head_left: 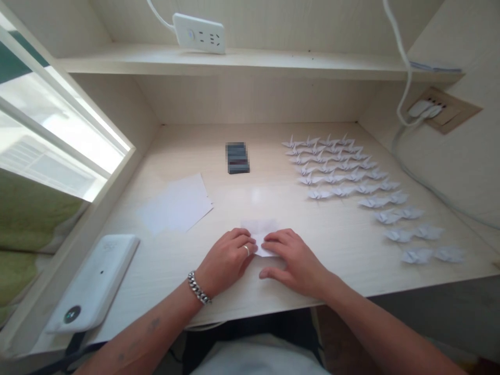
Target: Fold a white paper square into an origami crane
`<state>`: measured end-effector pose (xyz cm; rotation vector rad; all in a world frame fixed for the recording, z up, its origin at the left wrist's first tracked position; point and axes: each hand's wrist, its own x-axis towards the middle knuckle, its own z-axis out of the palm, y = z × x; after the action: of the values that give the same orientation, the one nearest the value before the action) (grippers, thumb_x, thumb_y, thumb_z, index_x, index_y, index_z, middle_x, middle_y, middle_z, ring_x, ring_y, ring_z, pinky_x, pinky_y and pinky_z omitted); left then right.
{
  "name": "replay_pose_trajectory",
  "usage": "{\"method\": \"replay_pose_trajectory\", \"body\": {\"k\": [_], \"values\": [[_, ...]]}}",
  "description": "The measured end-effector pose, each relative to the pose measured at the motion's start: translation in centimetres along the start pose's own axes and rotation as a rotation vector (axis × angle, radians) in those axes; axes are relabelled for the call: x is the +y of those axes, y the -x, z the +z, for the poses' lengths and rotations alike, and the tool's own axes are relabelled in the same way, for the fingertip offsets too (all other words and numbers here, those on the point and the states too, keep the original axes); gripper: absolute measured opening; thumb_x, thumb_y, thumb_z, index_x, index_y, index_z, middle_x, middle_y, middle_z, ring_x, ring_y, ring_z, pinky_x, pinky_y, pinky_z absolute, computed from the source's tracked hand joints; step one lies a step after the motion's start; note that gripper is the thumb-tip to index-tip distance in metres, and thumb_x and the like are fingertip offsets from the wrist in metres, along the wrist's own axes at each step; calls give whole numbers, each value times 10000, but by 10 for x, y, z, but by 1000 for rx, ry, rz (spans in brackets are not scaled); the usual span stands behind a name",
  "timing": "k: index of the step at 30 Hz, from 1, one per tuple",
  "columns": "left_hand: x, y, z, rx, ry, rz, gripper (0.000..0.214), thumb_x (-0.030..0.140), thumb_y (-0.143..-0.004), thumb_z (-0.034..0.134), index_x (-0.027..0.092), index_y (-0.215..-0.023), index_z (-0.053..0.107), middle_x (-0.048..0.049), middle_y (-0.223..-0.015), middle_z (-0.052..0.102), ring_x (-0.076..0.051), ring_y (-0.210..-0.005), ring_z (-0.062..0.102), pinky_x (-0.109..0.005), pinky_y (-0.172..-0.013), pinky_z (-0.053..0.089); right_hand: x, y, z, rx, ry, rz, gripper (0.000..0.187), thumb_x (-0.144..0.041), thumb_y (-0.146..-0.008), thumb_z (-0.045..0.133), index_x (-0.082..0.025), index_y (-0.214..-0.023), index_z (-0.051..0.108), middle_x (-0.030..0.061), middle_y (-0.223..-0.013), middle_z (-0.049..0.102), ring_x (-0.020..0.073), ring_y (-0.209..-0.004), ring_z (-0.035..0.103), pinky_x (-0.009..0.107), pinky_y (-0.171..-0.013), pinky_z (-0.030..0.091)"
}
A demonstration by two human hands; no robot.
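At the near edge of a pale wooden table (187, 260), a person's left grip (226, 260) and right grip (297, 260) meet palm down over a small white paper (261, 229). The fingertips of both press it flat against the surface. Neither grip is clenched or seen to grasp the sheet, and both are released, bearing down on it. The paper lies directly between and under the two sets of fingertips, and its uncovered part reaches away from the person, just beyond the knuckles. Its near part is hidden, so its long axis cannot be told. Both grips touch it about equally, with the right one spread a little further across it. A ring (247, 249) shows on a left finger and a chain bracelet (198, 288) on the left wrist. Beyond the left grip and to its outer side lies a loose stack of white sheets (179, 205). Straight ahead, well apart, sits a small dark object (237, 157), too blurred to identify. Beyond the right grip, rows of folded paper cranes (344, 166) run away and outward across the table. Near the left forearm rests a white device (96, 278) with a small round emblem too small to read. A white power strip (200, 33) sits on the shelf above, with no brand legible. Nothing in view carries writing that can be read.
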<state>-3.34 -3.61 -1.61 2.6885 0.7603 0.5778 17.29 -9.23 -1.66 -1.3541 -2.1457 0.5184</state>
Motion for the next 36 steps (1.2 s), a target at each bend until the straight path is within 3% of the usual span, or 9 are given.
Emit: {"method": "replay_pose_trajectory", "body": {"k": [3,5,10,14,17,26,36], "values": [[0,-3,-1,-24,101,-63,190,195,-911,475,171,-921,663,-71,-937,697,-197,-964,574,-340,-874,469,4,1,5,37,-46,54,180,-214,-862,590,-225,-1008,695,53,-1091,670,214,-1004,530,367,-926,425],[0,-5,-2,-31,153,-170,178,245,-909,490,196,-926,660,-53,-901,694,-181,-882,594,-319,-826,470,7,-2,6,71,-91,145,185,-165,-879,548,-233,-947,706,32,-1014,698,194,-956,546,333,-888,431],[4,-13,-6,-35,188,-525,217,372,-888,504,213,-916,648,-10,-678,635,-167,-637,584,-281,-626,425,5,-19,-2,44,-97,465,157,-333,-857,587,-231,-897,700,34,-781,674,184,-729,576,298,-691,427],[9,-23,-9,-53,205,-683,237,395,-875,494,209,-904,637,6,-620,627,-169,-570,576,-275,-567,374,3,-32,-8,3,-81,560,176,-394,-840,578,-246,-836,674,3,-709,662,167,-642,567,274,-604,372],[11,-28,-9,-42,186,-771,263,407,-863,496,204,-964,628,6,-605,621,-187,-577,588,-278,-551,356,4,-38,-9,1,-101,632,190,-417,-795,623,-261,-895,664,-9,-694,669,168,-624,575,272,-579,357],[13,-26,-2,13,109,-980,342,429,-826,547,230,-1103,572,25,-594,628,-213,-596,624,-280,-561,350,10,-45,-6,12,-70,721,276,-451,-725,684,-264,-913,610,-22,-670,677,184,-639,617,282,-583,357],[17,-26,2,37,39,-1068,286,447,-816,575,240,-1013,564,25,-603,657,-215,-592,639,-282,-570,360,11,-45,-4,32,-15,738,244,-434,-718,657,-241,-792,529,-27,-641,651,174,-581,605,278,-561,352]]}}
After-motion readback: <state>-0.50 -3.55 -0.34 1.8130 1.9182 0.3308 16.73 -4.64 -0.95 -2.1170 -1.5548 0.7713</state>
